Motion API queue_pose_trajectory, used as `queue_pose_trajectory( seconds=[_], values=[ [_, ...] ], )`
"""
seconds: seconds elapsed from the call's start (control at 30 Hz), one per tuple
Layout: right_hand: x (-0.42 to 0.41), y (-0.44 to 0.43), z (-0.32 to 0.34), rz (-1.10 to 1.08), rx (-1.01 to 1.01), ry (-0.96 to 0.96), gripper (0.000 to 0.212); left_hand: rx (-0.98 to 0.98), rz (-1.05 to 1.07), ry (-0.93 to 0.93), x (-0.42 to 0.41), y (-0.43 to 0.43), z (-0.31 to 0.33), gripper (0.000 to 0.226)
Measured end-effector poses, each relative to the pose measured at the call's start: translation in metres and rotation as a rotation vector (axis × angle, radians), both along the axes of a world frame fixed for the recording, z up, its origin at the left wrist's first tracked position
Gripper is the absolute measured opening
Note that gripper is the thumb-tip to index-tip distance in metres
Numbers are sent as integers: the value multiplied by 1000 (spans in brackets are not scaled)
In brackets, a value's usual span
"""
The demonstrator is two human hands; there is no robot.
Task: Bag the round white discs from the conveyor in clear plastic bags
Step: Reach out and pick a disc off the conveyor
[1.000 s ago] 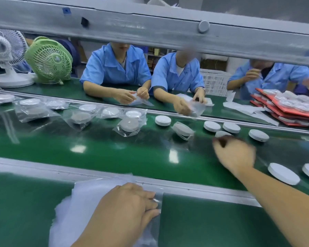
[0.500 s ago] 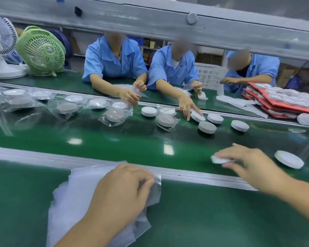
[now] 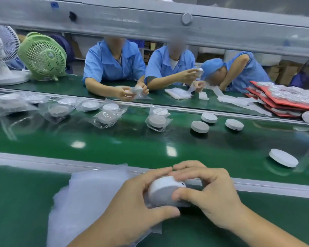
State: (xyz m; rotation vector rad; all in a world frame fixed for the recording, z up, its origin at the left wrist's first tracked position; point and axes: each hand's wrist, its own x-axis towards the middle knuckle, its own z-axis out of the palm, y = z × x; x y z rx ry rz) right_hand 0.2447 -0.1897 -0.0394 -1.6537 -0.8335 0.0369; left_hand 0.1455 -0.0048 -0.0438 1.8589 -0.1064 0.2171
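From the head view, both hands meet over the near green surface [image 3: 16,202], just this side of the metal rail [image 3: 257,182] that borders the conveyor belt [image 3: 132,145]. Between them is one white disc [image 3: 161,189], tilted on edge with its flat face towards the camera. The left hand [image 3: 132,207] has its grip curled round the disc's left and far rim, thumb lying along the bottom. The right hand [image 3: 212,195] pinches the right rim, thumb on the near side and fingers arched over the top. The disc sits above the right edge of a flat stack of clear bags [image 3: 89,193] lying on the surface; whether a bag already wraps the disc I cannot tell.

On the belt, a loose disc [image 3: 283,157] lies flat to the right, near the rail. Three more bare discs [image 3: 200,126] lie further back, well apart from the hands. Left of them are bagged discs [image 3: 158,120], spread along the belt's far side towards the left edge.

Across the belt, workers in blue shirts [image 3: 112,63] handle discs and bags at the far surface. Red trays [image 3: 284,98] stacked with wrapped discs lie at the far right. A green fan [image 3: 43,56] and a white fan [image 3: 2,50] stand at the far left.
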Motion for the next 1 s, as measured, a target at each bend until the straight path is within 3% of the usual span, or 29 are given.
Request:
queue_pose_trajectory(
  seconds=[0.07,0.2,0.3,0.37,0.47,0.53,0.6,0.67,0.7,0.77,0.83,0.9,0.97,1.0],
  values=[
    [-1,4,-5,11,1,68,44,29,105,-106,2,-7,-1,59],
    [-1,19,2,174,-56,219,45,-123,382,-297,7,-14,-2,22],
    [10,33,10,75,-188,101,13,-81,507,-296,7,-12,-5,22],
    [33,43,13,-89,-203,10,18,132,552,-277,8,-1,-9,26],
    [87,62,21,-403,-118,-71,20,669,430,-130,11,12,-12,20],
    [128,76,27,-529,-190,-138,17,788,283,-60,12,14,-13,16],
    [164,90,24,-576,-524,-191,27,793,163,-74,12,14,-15,9],
    [184,108,14,-459,-962,-242,26,816,134,-192,14,13,-16,6],
    [187,115,9,-351,-1084,-223,25,832,124,-214,15,13,-15,13],
    [188,124,3,-177,-1090,-147,38,867,120,-178,13,16,-13,23],
    [186,112,4,-158,-947,-136,42,918,153,-164,12,14,-9,19],
    [193,81,1,-426,-914,-298,45,929,99,-90,12,10,-2,13],
    [198,26,0,-817,-1206,-432,57,929,166,-135,13,8,-10,29],
    [201,-8,-3,-936,-1363,-363,67,953,185,-84,13,6,-10,33]
  ],
)
